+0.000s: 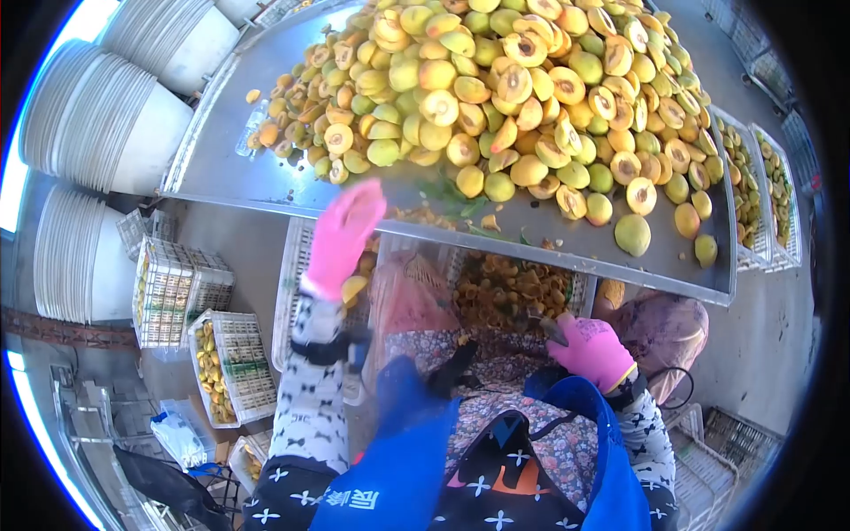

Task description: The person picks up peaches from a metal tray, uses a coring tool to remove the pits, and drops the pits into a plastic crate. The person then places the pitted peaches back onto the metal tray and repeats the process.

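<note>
My left hand (343, 237), in a pink glove, is at the near edge of the metal table (266, 196), fingers stretched out and nothing visible in them. Just below it, a yellow peach half (354, 288) shows over a white crate (297, 257). Over my lap, my right hand (595, 352), also gloved in pink, is closed around a small grey metal tool (554, 329), mostly hidden by the fingers. Beyond both hands rises a large heap of yellow peaches (496, 97), many cut in half, some with stones showing.
A crate of brownish scraps (513, 288) stands under the table edge before my lap. White tubs (115, 124) are stacked at left, above crates of fruit (212, 372). More fruit crates (753, 195) stand at right. A plastic bottle (252, 128) lies on the table.
</note>
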A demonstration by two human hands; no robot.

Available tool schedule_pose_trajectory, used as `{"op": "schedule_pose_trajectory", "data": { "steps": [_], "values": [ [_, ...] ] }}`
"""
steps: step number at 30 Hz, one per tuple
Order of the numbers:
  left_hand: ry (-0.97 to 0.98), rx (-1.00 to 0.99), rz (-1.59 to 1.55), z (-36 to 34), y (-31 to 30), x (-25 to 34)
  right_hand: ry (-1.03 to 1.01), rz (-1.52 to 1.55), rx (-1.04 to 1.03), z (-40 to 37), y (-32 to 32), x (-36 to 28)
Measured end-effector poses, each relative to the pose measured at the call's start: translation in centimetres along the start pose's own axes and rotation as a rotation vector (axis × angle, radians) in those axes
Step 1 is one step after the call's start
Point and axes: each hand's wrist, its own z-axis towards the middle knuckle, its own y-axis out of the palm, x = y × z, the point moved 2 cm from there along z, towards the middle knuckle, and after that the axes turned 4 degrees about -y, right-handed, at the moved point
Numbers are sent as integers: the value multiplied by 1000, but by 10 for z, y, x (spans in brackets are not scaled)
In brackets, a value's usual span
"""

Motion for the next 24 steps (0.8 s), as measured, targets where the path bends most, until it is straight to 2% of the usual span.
{"op": "schedule_pose_trajectory", "data": {
  "steps": [1,2,4,7,8,10,14,15,16,18,21,23,24],
  "values": [
    [-17,74,-148,21,11,-7,-116,-74,-11,4,-11,-13],
    [-24,145,-301,47,30,-12,-99,-40,17,8,-11,-16],
    [-40,287,-157,94,63,-11,-56,27,80,6,-6,-15],
    [8,387,503,155,102,-11,9,73,96,0,-4,-10],
    [58,372,511,164,113,-4,27,87,112,-2,-4,-9],
    [-76,358,581,165,131,-1,19,96,188,-4,-6,-7],
    [60,224,422,142,122,-16,-100,146,369,3,-15,-6],
    [38,73,258,134,116,-24,-89,173,401,7,-22,-11],
    [-136,-29,-135,123,116,-33,-23,283,407,13,-27,-15],
    [-484,-240,-923,71,114,0,122,505,422,21,-34,-22],
    [-421,-475,-1121,9,129,48,209,1017,489,34,-48,-47],
    [-371,-569,-1219,-28,141,69,88,977,641,44,-44,-50],
    [-287,-565,-1147,-41,149,75,25,951,716,46,-41,-49]
  ]
}}
